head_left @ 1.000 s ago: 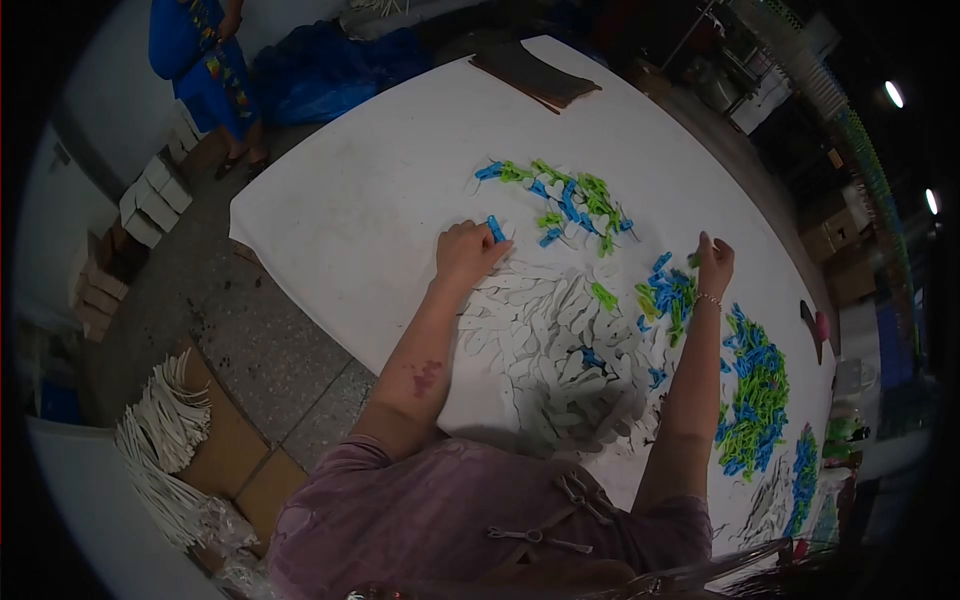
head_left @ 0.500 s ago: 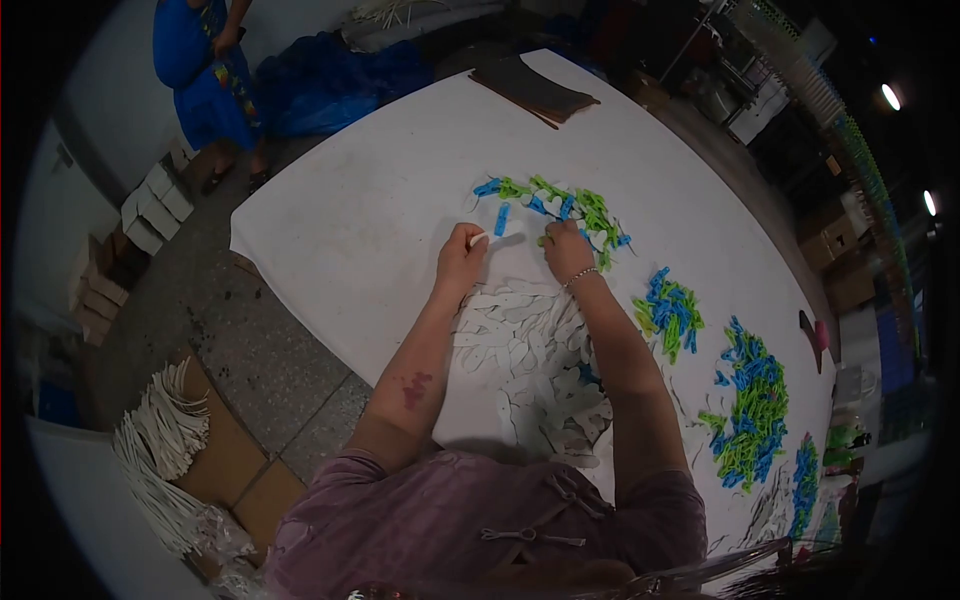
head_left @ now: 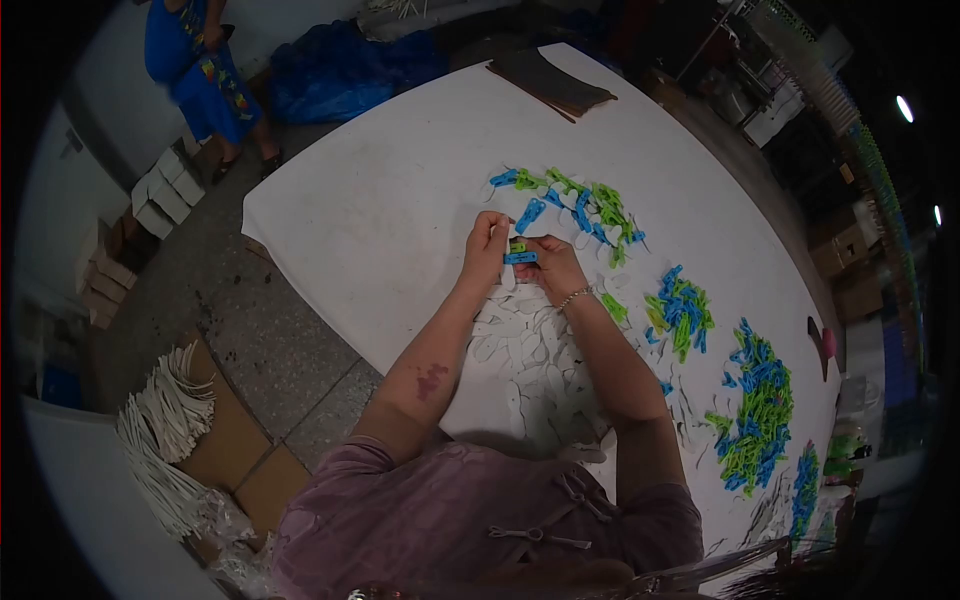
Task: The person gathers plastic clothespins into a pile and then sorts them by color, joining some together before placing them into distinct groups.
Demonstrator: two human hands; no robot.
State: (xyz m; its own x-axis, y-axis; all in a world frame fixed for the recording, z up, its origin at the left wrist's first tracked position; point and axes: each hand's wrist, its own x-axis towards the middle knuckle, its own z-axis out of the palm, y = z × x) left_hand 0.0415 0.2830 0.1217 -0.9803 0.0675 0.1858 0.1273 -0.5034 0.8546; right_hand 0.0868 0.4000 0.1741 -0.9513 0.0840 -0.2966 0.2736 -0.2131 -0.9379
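Near the middle of the white table (head_left: 370,190), my left hand (head_left: 487,246) pinches a white strip (head_left: 509,270) that hangs down from its fingertips. Close beside it, my right hand (head_left: 552,264) grips a blue clip (head_left: 521,258), with a green clip (head_left: 517,246) just above the blue one. A loose blue clip (head_left: 530,216) lies just beyond both hands. Behind it are green and blue clips mixed with white pieces (head_left: 600,205). Many flat white pieces (head_left: 530,345) are heaped between my forearms.
Piles of blue and green clips (head_left: 755,410) lie at the right, with a smaller pile (head_left: 682,312) nearer. Dark flat sheets (head_left: 550,82) rest at the far edge. A person in blue (head_left: 205,80) stands beyond the table. White strips (head_left: 170,410) lie on cardboard at lower left.
My hands have come together, the right one moving left and bringing clips to the white strip. The camera view has shifted slightly. The loose blue clip now lies more tilted.
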